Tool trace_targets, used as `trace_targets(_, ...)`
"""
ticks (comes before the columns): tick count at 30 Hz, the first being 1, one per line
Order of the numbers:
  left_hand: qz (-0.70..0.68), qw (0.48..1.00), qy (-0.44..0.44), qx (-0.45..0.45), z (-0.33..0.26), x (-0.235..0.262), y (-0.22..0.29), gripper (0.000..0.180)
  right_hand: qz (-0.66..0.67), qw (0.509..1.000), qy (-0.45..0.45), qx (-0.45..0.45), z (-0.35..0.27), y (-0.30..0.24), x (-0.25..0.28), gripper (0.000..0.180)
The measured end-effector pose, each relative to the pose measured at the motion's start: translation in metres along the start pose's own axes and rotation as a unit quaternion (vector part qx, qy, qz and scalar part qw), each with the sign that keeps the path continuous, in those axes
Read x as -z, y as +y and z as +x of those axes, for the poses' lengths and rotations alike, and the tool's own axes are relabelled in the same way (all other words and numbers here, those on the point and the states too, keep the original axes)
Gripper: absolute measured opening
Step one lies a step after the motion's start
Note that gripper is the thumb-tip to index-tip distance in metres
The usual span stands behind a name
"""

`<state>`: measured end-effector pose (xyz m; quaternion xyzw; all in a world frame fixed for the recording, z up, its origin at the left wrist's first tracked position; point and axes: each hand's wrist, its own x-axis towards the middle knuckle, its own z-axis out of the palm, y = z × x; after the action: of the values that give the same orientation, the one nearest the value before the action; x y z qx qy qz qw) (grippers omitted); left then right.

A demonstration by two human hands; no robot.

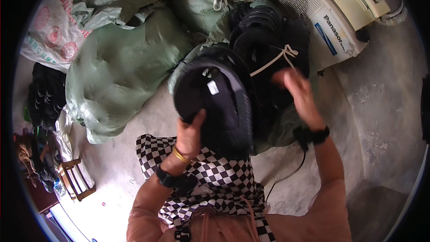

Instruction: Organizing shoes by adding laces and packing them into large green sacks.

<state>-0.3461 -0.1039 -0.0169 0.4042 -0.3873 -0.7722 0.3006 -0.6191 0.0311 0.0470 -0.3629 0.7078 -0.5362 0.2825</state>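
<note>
My left hand [190, 136] grips the near-left rim of a black shoe upper [228, 107], thumb over its edge. The upper's hollow inside faces me and carries a small white label. It is held above my lap and appears layered with others. To its right, my right hand [300, 92] is raised and blurred by motion, with its fingers apart and apparently nothing in them. A pale string [273, 60] with a looped knot lies just beyond its fingertips, across a bundle of black shoe uppers [260, 27]. Whether the fingers touch the string, I cannot tell.
Large green woven sacks [130, 58] fill the far left, with a white printed sack [53, 27] beside them. A cream appliance [331, 22] stands at the far right. A small wooden stool [76, 179] is on the left floor. A checkered apron [224, 177] covers my lap.
</note>
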Motion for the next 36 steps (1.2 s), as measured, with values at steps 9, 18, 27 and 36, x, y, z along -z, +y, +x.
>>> trace_targets(9,0.078,0.995,0.032,-0.051,0.095,0.058,0.067,0.025,-0.600,0.792,0.043,0.107,0.124,0.068,0.035,0.019)
trace_targets(18,0.263,0.957,0.101,-0.067,0.102,0.110,0.141,0.028,-0.222,0.969,0.020,-0.110,0.145,0.035,0.107,0.024)
trace_targets(27,0.249,0.953,0.159,0.064,0.003,0.118,0.245,0.029,-0.209,0.966,0.019,-0.153,0.101,-0.136,0.161,0.027)
trace_targets(36,0.128,0.967,-0.068,0.211,-0.082,0.038,0.360,0.039,-0.093,0.919,-0.031,-0.382,-0.035,-0.288,0.129,0.010)
